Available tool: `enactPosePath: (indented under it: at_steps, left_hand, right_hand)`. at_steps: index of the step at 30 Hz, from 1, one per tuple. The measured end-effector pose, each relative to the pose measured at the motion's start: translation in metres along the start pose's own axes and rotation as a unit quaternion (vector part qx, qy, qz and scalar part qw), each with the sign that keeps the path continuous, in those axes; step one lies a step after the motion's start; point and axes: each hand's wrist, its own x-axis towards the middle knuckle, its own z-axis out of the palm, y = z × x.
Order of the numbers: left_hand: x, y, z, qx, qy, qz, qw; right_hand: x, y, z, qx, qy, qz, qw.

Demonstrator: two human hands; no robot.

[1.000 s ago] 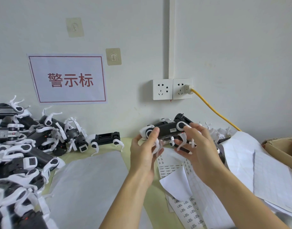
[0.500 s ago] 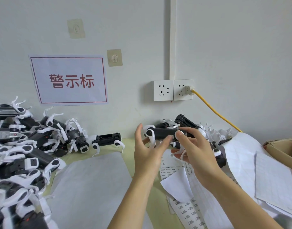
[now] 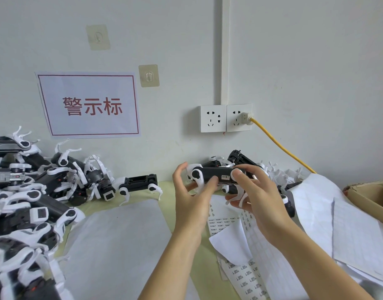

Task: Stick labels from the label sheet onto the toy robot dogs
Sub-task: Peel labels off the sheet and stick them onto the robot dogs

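Toy dog [image 3: 212,174] held up off the table between my 2 hands, body level, black with white legs. My left hand [image 3: 191,199] is under and behind its left end — thumb raised and free, fingers curled up against the underside. My right hand [image 3: 259,199] grips the right end, thumb [image 3: 240,177] pressing down on the top edge right beside a small white label [image 3: 225,176] already on the dog's side. Print on that label is too small to read.

Label sheet [image 3: 249,276] lies on the table below my right wrist, rows of small printed stickers, text illegible; a corner of white backing paper [image 3: 231,243] is folded over it. More gridded sheets [image 3: 348,232] spread to the right, touching a cardboard box [image 3: 370,195] at the edge.

Pile of black-and-white dogs [image 3: 30,191] heaped at the left; 1 headless dog [image 3: 140,184] stands apart near the wall, just left of my left hand. More dogs [image 3: 240,158] sit behind the held one.

On the wall: a white sign [image 3: 89,105], red border, red characters 警示标. 2 adhesive hooks [image 3: 149,75] above it. A double socket [image 3: 226,118] with a yellow cable [image 3: 281,146] plugged into its right half.
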Motion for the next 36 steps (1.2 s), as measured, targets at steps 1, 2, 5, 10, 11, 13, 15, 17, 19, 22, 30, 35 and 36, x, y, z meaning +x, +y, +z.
enactPosePath:
  at_steps: [1,2,5,10,11,13,15,17,19,22,30,35,36]
  left_hand:
    - [0.000,0.000,0.001,-0.014,0.000,-0.014,1.000]
    - [0.001,0.000,0.002,-0.035,0.000,-0.033,0.999]
    - [0.002,0.003,0.002,-0.092,-0.029,-0.094,0.991]
    - [0.003,0.004,0.000,-0.086,-0.015,-0.052,0.995]
    - [0.003,0.005,-0.001,-0.086,-0.015,-0.045,0.995]
    - [0.002,0.004,-0.003,-0.090,-0.029,-0.043,0.995]
    - [0.002,0.002,-0.004,-0.092,-0.044,-0.052,0.993]
    - [0.002,-0.001,-0.005,-0.081,-0.059,-0.063,0.993]
    - [0.003,-0.005,-0.004,-0.037,-0.061,-0.068,0.995]
    - [0.002,-0.013,-0.004,0.022,-0.033,-0.083,0.996]
    - [-0.002,-0.014,-0.008,-0.022,0.039,-0.108,0.993]
    - [-0.001,-0.014,-0.009,-0.030,0.066,-0.089,0.993]
    - [0.000,-0.014,-0.010,-0.024,0.072,-0.086,0.993]
  right_hand:
    - [0.001,0.000,-0.002,-0.001,0.003,0.001,1.000]
    - [0.002,0.000,-0.004,-0.002,0.005,0.002,1.000]
    - [0.004,0.002,-0.010,0.005,-0.011,0.016,1.000]
    - [0.007,0.002,-0.023,0.030,-0.106,0.077,0.991]
    - [0.007,0.000,-0.026,0.028,-0.126,0.086,0.988]
    - [0.007,-0.003,-0.032,0.022,-0.157,0.093,0.983]
    - [0.006,-0.007,-0.040,0.014,-0.183,0.098,0.978]
    - [0.004,-0.014,-0.048,-0.007,-0.199,0.113,0.973]
    - [0.000,-0.019,-0.051,-0.029,-0.193,0.136,0.971]
    - [-0.005,-0.019,-0.049,-0.054,-0.175,0.164,0.969]
    - [-0.001,-0.026,-0.069,-0.005,-0.043,0.281,0.959]
    - [0.006,-0.046,-0.113,0.551,0.147,0.058,0.819]
    - [0.005,-0.047,-0.119,0.556,0.167,0.042,0.813]
